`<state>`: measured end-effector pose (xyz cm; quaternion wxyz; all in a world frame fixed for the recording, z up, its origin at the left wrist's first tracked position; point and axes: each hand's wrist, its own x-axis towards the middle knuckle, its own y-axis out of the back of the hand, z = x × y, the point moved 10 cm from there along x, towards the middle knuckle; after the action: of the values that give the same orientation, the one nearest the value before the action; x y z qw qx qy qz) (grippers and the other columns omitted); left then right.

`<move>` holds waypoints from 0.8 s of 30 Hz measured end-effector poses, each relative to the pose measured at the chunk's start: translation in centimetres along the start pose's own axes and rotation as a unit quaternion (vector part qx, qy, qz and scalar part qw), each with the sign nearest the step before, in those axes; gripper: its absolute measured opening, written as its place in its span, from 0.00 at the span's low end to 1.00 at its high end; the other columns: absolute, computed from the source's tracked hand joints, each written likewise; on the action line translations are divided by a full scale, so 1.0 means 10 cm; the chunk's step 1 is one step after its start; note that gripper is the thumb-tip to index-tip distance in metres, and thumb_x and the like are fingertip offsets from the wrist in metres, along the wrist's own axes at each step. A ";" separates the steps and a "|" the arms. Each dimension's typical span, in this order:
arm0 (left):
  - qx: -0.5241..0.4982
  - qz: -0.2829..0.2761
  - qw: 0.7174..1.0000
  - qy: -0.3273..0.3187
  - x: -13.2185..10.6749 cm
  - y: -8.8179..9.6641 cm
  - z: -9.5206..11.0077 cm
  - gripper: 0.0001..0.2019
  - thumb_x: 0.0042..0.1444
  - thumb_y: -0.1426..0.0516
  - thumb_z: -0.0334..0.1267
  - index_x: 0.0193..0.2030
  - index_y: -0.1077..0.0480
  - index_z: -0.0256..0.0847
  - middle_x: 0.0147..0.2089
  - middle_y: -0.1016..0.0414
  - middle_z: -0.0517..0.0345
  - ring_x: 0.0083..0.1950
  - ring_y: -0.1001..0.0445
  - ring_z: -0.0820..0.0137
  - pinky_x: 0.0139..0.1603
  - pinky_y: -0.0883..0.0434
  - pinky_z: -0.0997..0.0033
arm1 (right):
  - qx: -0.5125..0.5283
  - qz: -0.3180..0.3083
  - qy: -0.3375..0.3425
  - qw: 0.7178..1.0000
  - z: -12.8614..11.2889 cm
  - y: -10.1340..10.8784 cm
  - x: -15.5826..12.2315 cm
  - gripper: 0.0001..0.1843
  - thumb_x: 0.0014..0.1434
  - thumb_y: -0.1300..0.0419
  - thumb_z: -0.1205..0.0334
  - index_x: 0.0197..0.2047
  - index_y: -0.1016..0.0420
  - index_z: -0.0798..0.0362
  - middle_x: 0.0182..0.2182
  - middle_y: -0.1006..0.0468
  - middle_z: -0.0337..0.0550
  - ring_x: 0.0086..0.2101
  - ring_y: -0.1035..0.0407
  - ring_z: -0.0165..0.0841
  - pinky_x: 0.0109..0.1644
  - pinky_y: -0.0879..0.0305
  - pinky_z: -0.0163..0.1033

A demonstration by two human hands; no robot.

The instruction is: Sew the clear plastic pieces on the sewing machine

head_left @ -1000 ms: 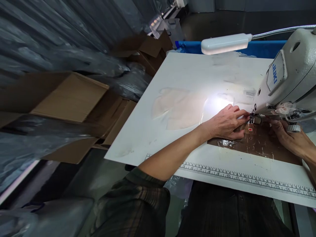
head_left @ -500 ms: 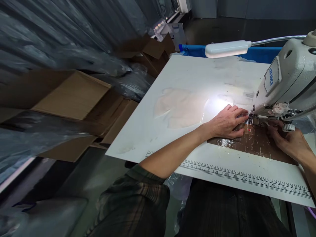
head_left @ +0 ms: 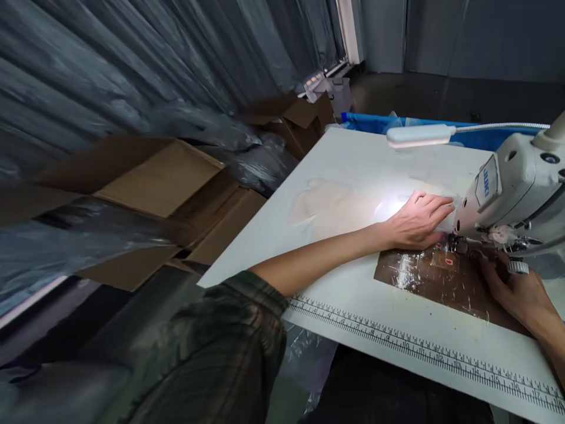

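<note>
My left hand lies palm down, fingers outstretched, beside the presser foot of a white sewing machine. Its fingertips reach toward the machine head; nothing shows in its grasp, though what lies under the palm is hidden. Below the fingers, a brown plate covered with clear tape and bits of thread lies on the machine table. On the other side of the foot, my right hand rests over the plate with curled fingers close together. The machine's knob partly covers those fingers, and whatever they pinch cannot be made out.
The white table has a printed ruler along its front edge. A lamp on a bendable neck hangs over the back. Open cardboard boxes and plastic sheeting stand left. Blue material lies behind the table.
The view has shifted, so the table sits lower in the picture. My left hand has slid away from me, off much of the brown plate. My right hand stays near the presser foot.
</note>
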<state>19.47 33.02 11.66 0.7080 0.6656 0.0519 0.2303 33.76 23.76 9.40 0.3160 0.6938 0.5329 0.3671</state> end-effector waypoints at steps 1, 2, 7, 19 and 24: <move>0.004 -0.009 1.000 0.018 0.10 0.03 -0.13 0.22 0.67 0.50 0.42 0.63 0.35 0.32 0.65 0.32 0.35 0.61 0.32 0.52 0.60 0.38 0.51 | -0.007 0.004 0.001 1.000 0.02 0.00 0.00 0.20 0.59 0.50 0.44 0.38 0.25 0.49 0.35 0.21 0.51 0.40 0.23 0.48 0.40 0.27 0.49; 0.000 -0.019 0.999 0.042 0.20 0.05 -0.28 0.20 0.68 0.51 0.43 0.59 0.32 0.32 0.61 0.29 0.36 0.59 0.31 0.53 0.60 0.37 0.52 | -0.015 0.005 -0.002 1.000 0.04 -0.01 0.00 0.21 0.59 0.50 0.44 0.38 0.25 0.50 0.33 0.21 0.51 0.38 0.23 0.48 0.39 0.26 0.49; -0.061 -0.066 0.987 0.134 0.61 0.02 -0.92 0.27 0.73 0.62 0.45 0.36 0.26 0.36 0.39 0.23 0.45 0.40 0.25 0.60 0.46 0.32 0.60 | -0.029 -0.003 -0.005 1.000 0.12 -0.06 0.02 0.22 0.58 0.50 0.42 0.36 0.23 0.49 0.34 0.19 0.52 0.36 0.22 0.47 0.37 0.25 0.48; -0.085 -0.040 0.975 0.203 0.45 0.00 -1.11 0.28 0.72 0.58 0.49 0.72 0.43 0.36 0.80 0.57 0.42 0.80 0.57 0.52 0.76 0.55 0.45 | -0.031 0.023 0.071 0.997 0.00 -0.12 -0.03 0.22 0.63 0.52 0.46 0.38 0.20 0.48 0.41 0.19 0.51 0.38 0.22 0.44 0.41 0.23 0.47; -0.018 -0.018 0.997 0.069 0.38 0.03 -0.77 0.19 0.67 0.53 0.35 0.59 0.29 0.41 0.60 0.25 0.48 0.61 0.28 0.62 0.65 0.35 0.60 | -0.043 0.023 0.075 0.996 0.02 -0.20 -0.06 0.23 0.64 0.52 0.48 0.45 0.18 0.49 0.42 0.20 0.50 0.34 0.22 0.42 0.39 0.24 0.48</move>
<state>19.79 41.61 12.02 0.7184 0.6343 0.1083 0.2642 32.84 23.65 7.55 0.2962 0.6622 0.5225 0.4481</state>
